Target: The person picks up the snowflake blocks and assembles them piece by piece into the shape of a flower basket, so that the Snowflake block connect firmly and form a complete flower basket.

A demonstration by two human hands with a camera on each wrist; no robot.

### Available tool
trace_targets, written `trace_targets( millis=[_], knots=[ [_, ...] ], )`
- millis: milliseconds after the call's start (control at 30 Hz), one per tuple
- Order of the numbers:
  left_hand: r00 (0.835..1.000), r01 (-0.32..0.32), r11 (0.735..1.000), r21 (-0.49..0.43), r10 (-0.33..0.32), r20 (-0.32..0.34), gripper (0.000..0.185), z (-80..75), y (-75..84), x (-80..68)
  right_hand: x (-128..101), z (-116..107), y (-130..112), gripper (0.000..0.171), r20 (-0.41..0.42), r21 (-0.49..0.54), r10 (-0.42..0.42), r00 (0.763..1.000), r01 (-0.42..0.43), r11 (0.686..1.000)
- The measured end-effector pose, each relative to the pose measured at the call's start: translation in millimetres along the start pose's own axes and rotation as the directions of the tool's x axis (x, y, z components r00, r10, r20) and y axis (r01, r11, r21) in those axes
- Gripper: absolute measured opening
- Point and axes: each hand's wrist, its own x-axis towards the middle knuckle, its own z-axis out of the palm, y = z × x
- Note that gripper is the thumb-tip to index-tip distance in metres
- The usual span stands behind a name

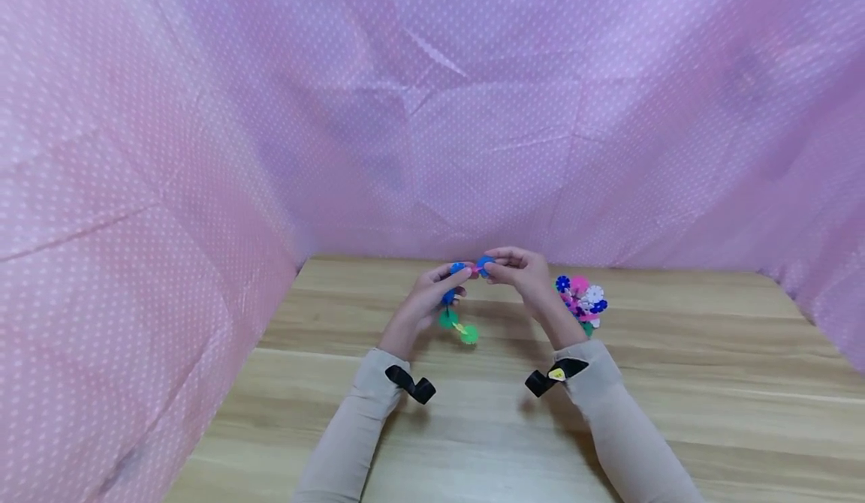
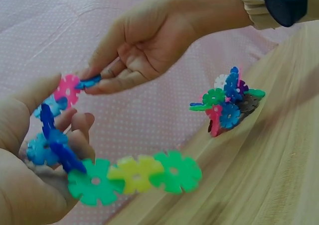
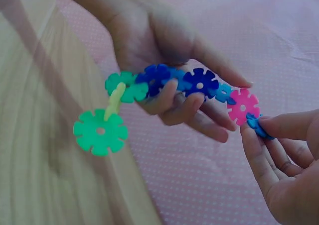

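Observation:
A chain of slotted plastic snowflake discs runs along my left hand (image 1: 424, 299), which holds it between thumb and curled fingers. From the loose end come a green disc (image 3: 89, 130), a yellow disc (image 3: 114, 103), another green disc (image 3: 112, 81), then several dark and light blue ones. A pink disc (image 3: 251, 103) sits at the other end, by the left fingertips. Thumb and fingers of my right hand (image 1: 532, 278) pinch a blue disc (image 3: 258, 128) edge-on at the pink disc's rim. Both hands are raised above the wooden table (image 1: 473, 428).
To the right, beyond my right forearm, a cluster of joined snowflake discs (image 2: 229, 116) in pink, blue, white, green and other colours stands on the table. Pink dotted cloth (image 1: 473, 150) hangs behind the table and along its sides. Black straps (image 1: 412, 387) circle the wrists.

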Motion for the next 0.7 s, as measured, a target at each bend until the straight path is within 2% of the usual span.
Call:
trace_targets(
  millis=[200,333,467,567,633,700],
  knots=[
    [0.989,-0.040,0.999,0.028,0.036,0.144,0.046,-2.9,-3.4,1.7,0,-4,-15,0.034,-0.099,-0.008,-0.025,0.995,0.025,1.000],
    [0.968,-0.025,0.998,0.064,0.008,0.250,0.059,-3.1,-8.7,2.5,0,-10,-19,0.032,-0.157,0.033,-0.031,0.987,0.037,0.999],
    [0.945,0.003,0.998,0.061,-0.023,0.326,0.073,0.5,-13.5,2.9,0,-18,-22,0.029,-0.199,0.048,-0.039,0.979,0.050,0.998],
    [0.932,0.018,0.998,0.052,-0.036,0.360,0.075,6.2,-16.8,3.7,-1,-24,-24,0.029,-0.220,0.042,-0.043,0.975,0.054,0.998],
    [0.932,0.017,0.998,0.058,-0.037,0.360,0.073,10.2,-18.1,4.2,-3,-29,-25,0.033,-0.211,0.016,-0.049,0.976,0.054,0.998],
    [0.940,0.008,0.999,0.051,-0.025,0.340,0.068,13.1,-18.3,4.6,-4,-34,-27,0.035,-0.204,-0.005,-0.049,0.978,0.049,0.999]
  ],
)
